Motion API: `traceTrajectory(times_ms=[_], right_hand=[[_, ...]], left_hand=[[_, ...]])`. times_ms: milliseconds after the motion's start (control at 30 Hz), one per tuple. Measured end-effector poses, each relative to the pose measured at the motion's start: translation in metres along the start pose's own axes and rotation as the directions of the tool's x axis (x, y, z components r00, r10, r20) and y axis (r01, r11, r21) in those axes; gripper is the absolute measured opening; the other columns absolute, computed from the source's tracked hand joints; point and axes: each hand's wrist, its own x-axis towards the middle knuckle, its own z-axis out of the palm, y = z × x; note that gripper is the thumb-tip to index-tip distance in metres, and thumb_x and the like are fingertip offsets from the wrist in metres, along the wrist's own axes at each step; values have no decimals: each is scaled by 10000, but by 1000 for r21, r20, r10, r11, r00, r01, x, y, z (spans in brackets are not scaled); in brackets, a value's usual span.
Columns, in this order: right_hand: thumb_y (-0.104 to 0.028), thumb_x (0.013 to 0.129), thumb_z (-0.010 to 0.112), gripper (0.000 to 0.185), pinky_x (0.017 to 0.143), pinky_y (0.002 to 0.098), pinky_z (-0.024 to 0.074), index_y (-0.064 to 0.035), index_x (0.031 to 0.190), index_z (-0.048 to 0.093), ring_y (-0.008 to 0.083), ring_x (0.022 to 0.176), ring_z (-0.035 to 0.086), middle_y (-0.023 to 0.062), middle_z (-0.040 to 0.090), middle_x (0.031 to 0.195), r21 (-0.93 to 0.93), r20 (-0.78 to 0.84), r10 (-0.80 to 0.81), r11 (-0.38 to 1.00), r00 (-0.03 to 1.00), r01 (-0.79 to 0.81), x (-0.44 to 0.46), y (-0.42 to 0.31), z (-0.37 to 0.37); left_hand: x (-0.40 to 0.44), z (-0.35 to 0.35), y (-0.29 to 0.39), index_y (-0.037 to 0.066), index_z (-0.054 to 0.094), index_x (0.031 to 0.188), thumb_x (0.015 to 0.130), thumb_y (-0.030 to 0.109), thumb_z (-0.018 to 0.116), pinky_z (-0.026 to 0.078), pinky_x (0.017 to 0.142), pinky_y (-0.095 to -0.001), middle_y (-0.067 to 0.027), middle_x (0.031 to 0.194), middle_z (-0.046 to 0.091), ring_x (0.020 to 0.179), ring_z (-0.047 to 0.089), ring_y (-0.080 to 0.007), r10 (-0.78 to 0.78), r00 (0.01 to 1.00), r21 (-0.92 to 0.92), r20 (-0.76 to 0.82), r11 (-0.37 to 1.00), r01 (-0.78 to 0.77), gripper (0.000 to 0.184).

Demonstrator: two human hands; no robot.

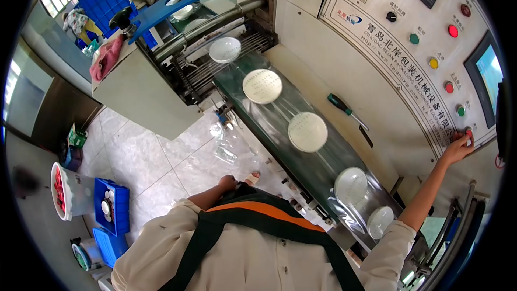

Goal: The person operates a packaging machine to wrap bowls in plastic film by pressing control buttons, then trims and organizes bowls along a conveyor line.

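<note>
The right hand (458, 149) is at 3 o'clock, fingertips at a knob (468, 131); I can't tell if they pinch or push. The left hand (227, 183), at 7 o'clock, hides its grip. White bowls (307, 132) sit from 12 to 4 o'clock. It seems a knob-working step, needing a gentle touch.
</note>
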Motion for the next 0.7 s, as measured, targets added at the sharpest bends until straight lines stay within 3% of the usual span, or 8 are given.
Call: traceTrajectory(times_ms=[333,700], right_hand=[[-212,910,512,298,577,244,521,13,1086,429,151,641,603,115,608,778,19,-9,4,1000,1000,-3,-1,-1,3],[-194,920,490,275,571,243,518,3,1099,421,154,633,611,112,599,778,5,-2,-18,1000,1000,18,-1,-1,1]], left_hand=[[-6,-2,6,31,653,928,753,319,573,472,825,-390,-184,944,636,905,600,-329,-41,999,-4,0,999,41,347],[5,4,-9,42,661,906,744,335,578,476,819,-390,-180,921,642,890,607,-321,13,1000,-13,28,1000,-12,345]])
